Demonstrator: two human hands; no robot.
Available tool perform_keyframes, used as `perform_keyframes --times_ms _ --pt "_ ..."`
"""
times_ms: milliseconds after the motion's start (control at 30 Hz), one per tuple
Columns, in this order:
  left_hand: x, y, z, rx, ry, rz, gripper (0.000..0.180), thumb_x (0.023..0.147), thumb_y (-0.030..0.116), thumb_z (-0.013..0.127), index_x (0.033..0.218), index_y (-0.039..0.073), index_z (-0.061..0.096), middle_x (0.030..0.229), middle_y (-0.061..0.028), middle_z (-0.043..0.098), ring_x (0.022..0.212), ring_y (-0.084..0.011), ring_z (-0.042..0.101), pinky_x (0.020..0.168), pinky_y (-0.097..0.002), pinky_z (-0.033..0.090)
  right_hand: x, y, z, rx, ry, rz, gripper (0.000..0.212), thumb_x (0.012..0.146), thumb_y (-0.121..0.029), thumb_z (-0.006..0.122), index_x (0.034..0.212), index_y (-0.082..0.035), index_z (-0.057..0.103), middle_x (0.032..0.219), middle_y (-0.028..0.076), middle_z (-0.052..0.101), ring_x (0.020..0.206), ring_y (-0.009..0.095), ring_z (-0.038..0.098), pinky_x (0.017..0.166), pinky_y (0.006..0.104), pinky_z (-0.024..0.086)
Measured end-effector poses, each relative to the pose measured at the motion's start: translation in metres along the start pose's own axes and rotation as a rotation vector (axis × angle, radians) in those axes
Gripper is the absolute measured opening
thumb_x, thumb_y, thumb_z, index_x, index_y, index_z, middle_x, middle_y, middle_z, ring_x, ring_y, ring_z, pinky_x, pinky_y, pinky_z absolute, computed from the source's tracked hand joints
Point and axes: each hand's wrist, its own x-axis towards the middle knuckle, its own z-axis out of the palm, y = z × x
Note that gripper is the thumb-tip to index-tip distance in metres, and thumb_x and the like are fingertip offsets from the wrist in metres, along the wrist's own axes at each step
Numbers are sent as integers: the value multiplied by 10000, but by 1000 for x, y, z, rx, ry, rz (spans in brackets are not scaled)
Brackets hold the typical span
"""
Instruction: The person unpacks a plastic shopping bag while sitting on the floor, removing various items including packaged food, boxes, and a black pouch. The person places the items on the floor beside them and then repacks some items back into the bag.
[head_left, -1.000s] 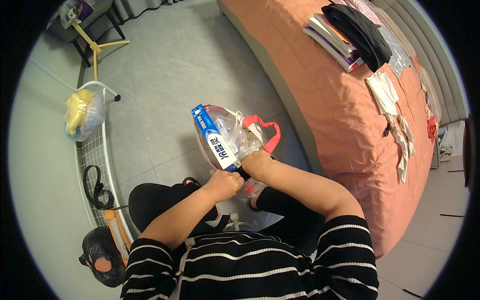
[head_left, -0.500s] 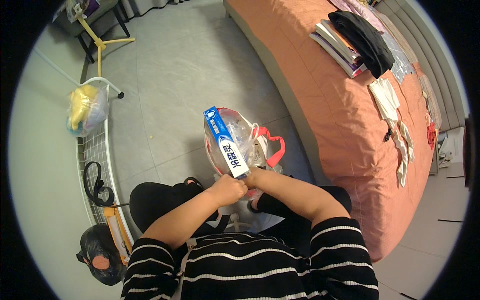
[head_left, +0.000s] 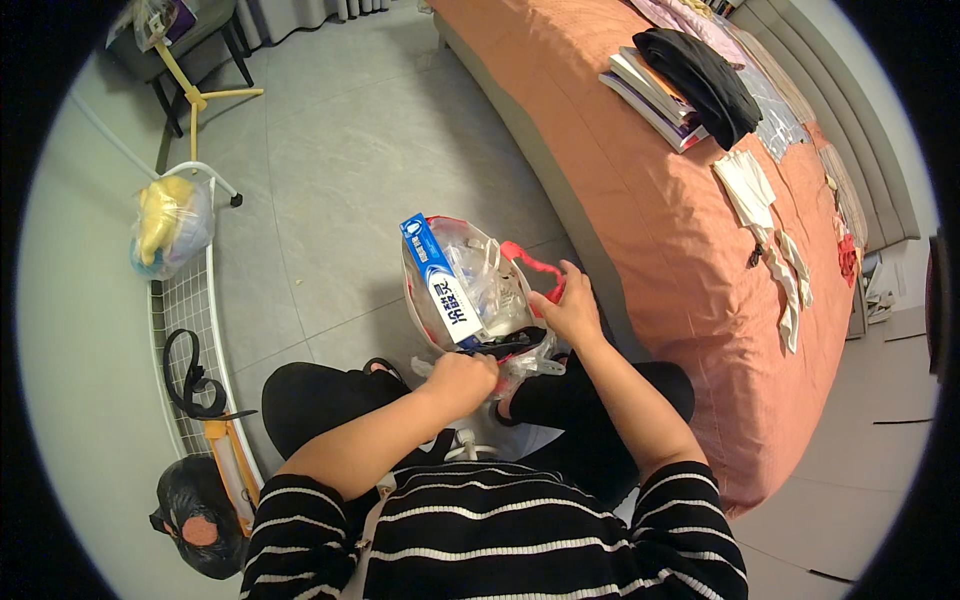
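A white carrier bag (head_left: 412,292) with a red rim stands open between my knees, holding crumpled clear plastic (head_left: 484,272). A blue-and-white toothpaste box (head_left: 440,280) leans lengthwise along its left side. My left hand (head_left: 462,386) is closed in a fist on the bag's near edge, its fingertips hidden. Just beyond those knuckles, a black item (head_left: 515,343) lies across the near part of the opening; its kind is unclear. At the bag's right side, my right hand (head_left: 573,308) has thumb and fingers apart around the end of the red handle (head_left: 530,262), with no firm grip visible.
To the right is a bed (head_left: 680,300) with an orange cover, bearing books (head_left: 650,95), black cloth (head_left: 700,80) and white cloth (head_left: 745,190). On the left stands a white wire rack (head_left: 190,320) with a black belt (head_left: 190,375) and a black plastic bag (head_left: 200,520).
My right hand has come up out of the bag's near side and moved right to the red handle. The black item now shows in the opening. My left fist stays at the near edge.
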Motion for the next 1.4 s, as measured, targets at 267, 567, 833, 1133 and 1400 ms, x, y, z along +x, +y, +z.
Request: perform_keyframes --times_ms 267,567,833,1133,1400 --pt "29 -40 -76 -205 642 -353 285 845 240 608 1025 19 599 972 -165 652 843 -308 653 609 -369 529 21 4 -5 -65 -480 263 290 810 -307 633 775 -20 656 789 239 630 797 415 614 703 482 485" --pt "38 -96 -37 -461 147 -1026 784 641 392 680 1280 -10 469 987 -204 656 936 -318 639 819 -377 493 16 6 -7 -19 -306 183 303 795 -326 645 894 -40 631 835 218 649 820 392 625 734 465 491" --pt "73 -89 -38 -1483 -134 -795 281 747 227 607 838 -33 660 782 -80 658 682 -153 610 619 -272 459 36 4 21 181 -211 311 274 827 -327 614 808 -54 618 746 204 629 743 389 622 672 452 475" --pt "144 -108 34 -812 -115 -706 502 712 450 599 852 -27 670 860 -243 658 816 -338 645 718 -400 479 59 -68 -21 1317 -289 504 300 959 -242 462 729 -77 563 575 -56 462 507 35 391 466 201 296" --pt "163 -96 15 -550 -172 -798 502 778 492 529 1056 96 663 1110 -207 617 1057 -362 584 869 -426 479 37 -68 -37 1337 -479 603 233 962 -216 436 783 -82 503 489 -45 344 392 49 253 371 224 178"
